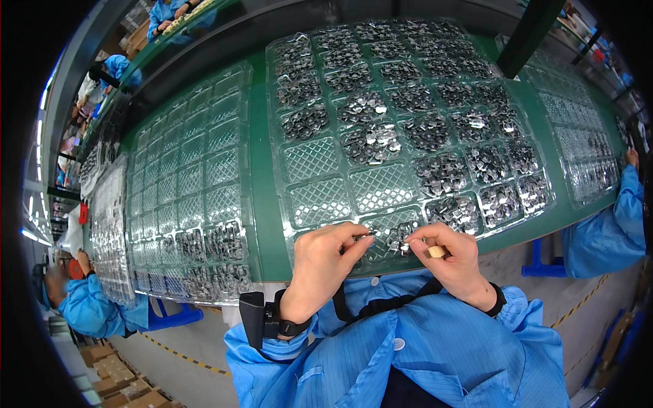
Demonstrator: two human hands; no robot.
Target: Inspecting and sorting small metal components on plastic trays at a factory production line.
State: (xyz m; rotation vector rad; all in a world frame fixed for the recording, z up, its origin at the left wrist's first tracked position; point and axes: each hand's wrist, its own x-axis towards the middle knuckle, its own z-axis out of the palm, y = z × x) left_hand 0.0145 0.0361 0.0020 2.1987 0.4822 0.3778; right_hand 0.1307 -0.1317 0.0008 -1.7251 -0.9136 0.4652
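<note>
My left hand (328,260) is pinched at its fingertips on a small dark metal part, mostly hidden by the fingers. Opposite it, my right hand (450,262) has thumb and forefinger closed beside small shiny parts, while a tan block-like piece (436,251) is tucked in its curled fingers. Whether those fingertips also grip a part I cannot tell. Both hands are over the near edge of a transparent compartment tray (277,156). Under them, one compartment contains a few loose metal parts (396,238). Many other compartments hold heaps of small metal parts (439,173); several at the near left show their latticed bottoms.
A second transparent tray (255,170) lies to the left, with metal parts in its near compartments. Another tray (575,129) is at the right on the green table (264,122). A dark post (534,37) rises behind. Co-workers in blue sit at left and right.
</note>
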